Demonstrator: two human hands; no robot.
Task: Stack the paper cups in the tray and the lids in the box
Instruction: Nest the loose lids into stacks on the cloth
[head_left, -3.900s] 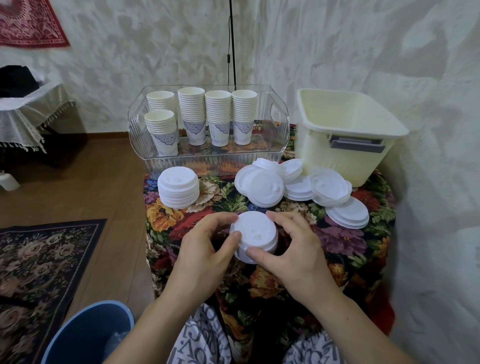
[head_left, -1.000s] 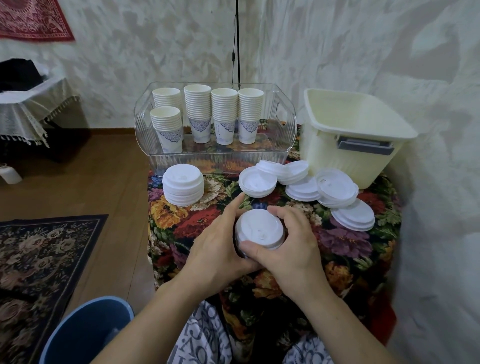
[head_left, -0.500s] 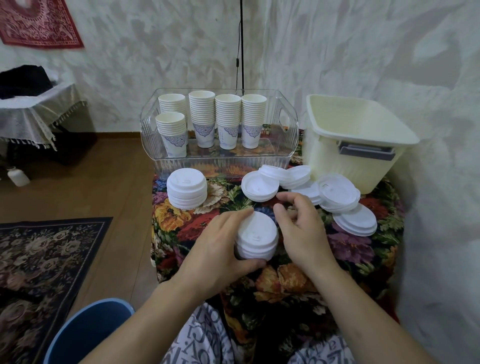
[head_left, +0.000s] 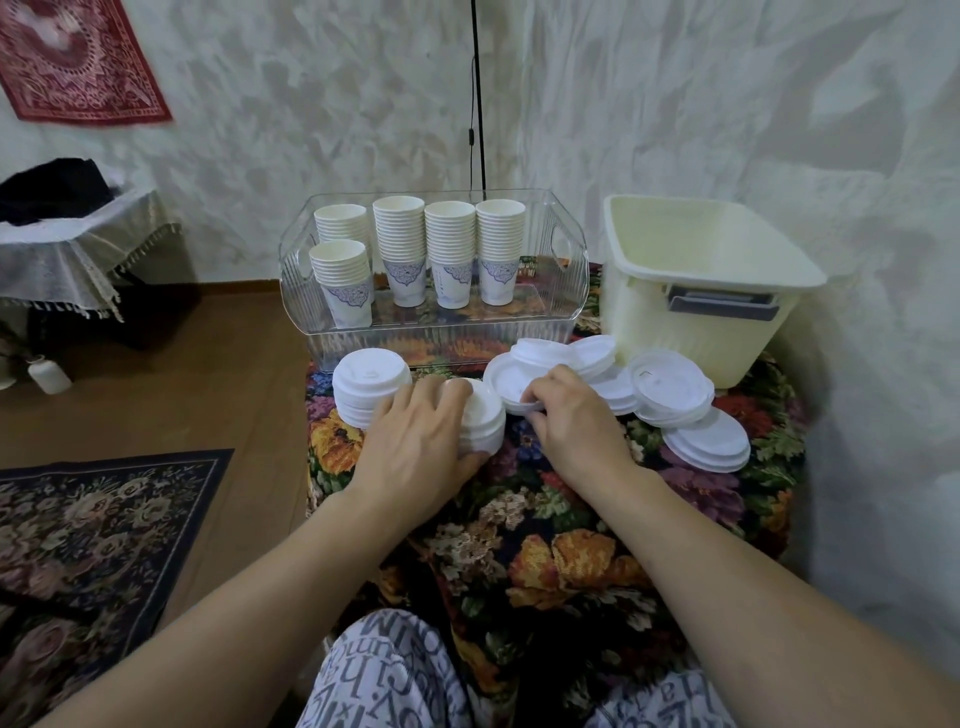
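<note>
Pale, mottled walls close in behind a small table (head_left: 545, 530) covered with a dark flowered cloth. At its back edge stands the clear tray (head_left: 569, 291) with five stacks of paper cups (head_left: 449, 254) inside, so the cups look already done. At the back right corner is the cream box (head_left: 696, 312), and no lid shows above its rim.

White plastic lids lie between the tray and the front edge. The left hand (head_left: 415, 447) curls around a short lid stack (head_left: 483, 421) near the middle of the table, with the palm on its left side and the fingers over its top edge. A taller stack (head_left: 371, 387) stands just beside it, toward the left edge. The right hand (head_left: 571, 421) reaches to the loose lids (head_left: 550, 371) in front of the tray; its fingertips (head_left: 532, 397) pinch the near rim of the nearest one.

I judge these lids as very light, thin and a little flexible, with smooth surfaces that slide easily on each other. A stack should be held from its sides, low down, because a grip on the top would lift only some lids. One lid is best taken by its rim. More lids (head_left: 685, 410) lie overlapping toward the right edge.
</note>
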